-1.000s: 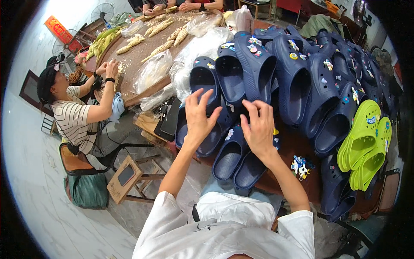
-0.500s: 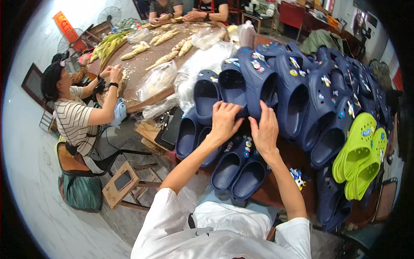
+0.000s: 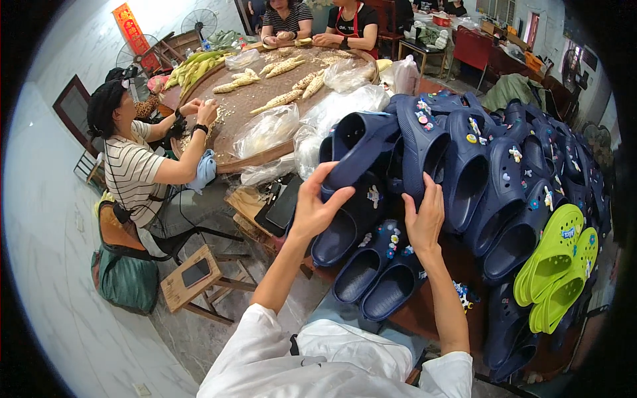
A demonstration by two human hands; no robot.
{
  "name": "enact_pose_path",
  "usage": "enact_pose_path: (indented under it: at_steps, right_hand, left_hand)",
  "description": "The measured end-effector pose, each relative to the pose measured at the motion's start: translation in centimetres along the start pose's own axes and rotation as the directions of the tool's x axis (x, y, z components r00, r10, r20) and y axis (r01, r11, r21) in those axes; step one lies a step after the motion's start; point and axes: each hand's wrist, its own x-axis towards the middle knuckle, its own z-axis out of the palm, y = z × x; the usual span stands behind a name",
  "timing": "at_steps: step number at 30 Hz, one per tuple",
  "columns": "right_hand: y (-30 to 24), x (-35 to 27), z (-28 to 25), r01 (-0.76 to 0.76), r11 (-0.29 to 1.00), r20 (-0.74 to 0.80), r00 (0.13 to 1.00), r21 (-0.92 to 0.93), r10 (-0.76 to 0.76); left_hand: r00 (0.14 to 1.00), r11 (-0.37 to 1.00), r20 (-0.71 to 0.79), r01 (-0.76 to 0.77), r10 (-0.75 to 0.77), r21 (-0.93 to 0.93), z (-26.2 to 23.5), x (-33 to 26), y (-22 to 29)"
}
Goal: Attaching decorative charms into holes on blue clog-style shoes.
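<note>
Tilted up off the pile, a navy clog (image 3: 361, 149) has its heel end gripped between the thumb and fingers of my left hand (image 3: 314, 209). My right hand (image 3: 425, 215) pinches the heel of another navy clog (image 3: 409, 132), which has colourful charms on its upper. Just below my hands sits a pair of navy clogs (image 3: 391, 292) with flower charms. Another navy clog (image 3: 336, 232) with a white charm lies below the lifted one. A small cluster of loose charms (image 3: 463, 296) rests on the brown table right of my right forearm.
Many navy clogs (image 3: 514, 172) are heaped to the right, with lime-green clogs (image 3: 547, 252) at their near edge. A round tray (image 3: 232, 149) ahead holds corn cobs and plastic bags. Co-workers handle corn around it. A wooden stool (image 3: 178, 285) with a phone stands at left.
My left hand has lifted and tilted a navy clog up from the row, uncovering clogs beneath. My right hand stays at its clog's heel. The whole view has shifted.
</note>
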Motion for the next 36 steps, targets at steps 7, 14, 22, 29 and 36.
enact_pose_path:
  at_steps: [7, 14, 22, 29, 36]
  right_hand:
    - [0.4, 0.3, 0.3, -0.009, 0.997, 0.116, 0.993, -0.076, 0.018]
    - [0.7, -0.2, 4.2, 0.324, 0.878, 0.17, 0.945, -0.351, -0.281]
    - [1.5, -1.2, 6.8, 0.432, 0.873, 0.212, 0.896, -0.227, -0.389]
    - [-0.3, -3.6, 4.1, 0.212, 0.975, 0.032, 0.976, 0.064, -0.214]
    - [1.6, -14.5, -6.3, -0.142, 0.989, 0.086, 0.987, 0.038, 0.138]
  left_hand:
    - [0.986, 0.953, -0.161, 0.003, -0.054, -0.303, -3.9, -5.2, 3.8]
    - [0.952, 0.978, -0.302, -0.025, -0.04, -0.206, -5.5, -8.6, 4.0]
    - [0.978, 0.996, -0.208, -0.03, 0.012, -0.086, -5.5, -11.1, 2.7]
    - [0.968, 0.994, -0.235, -0.075, 0.093, 0.086, -6.3, -14.3, 2.4]
    - [0.956, 0.951, 0.026, -0.292, 0.291, 0.105, -3.2, -13.8, 5.7]
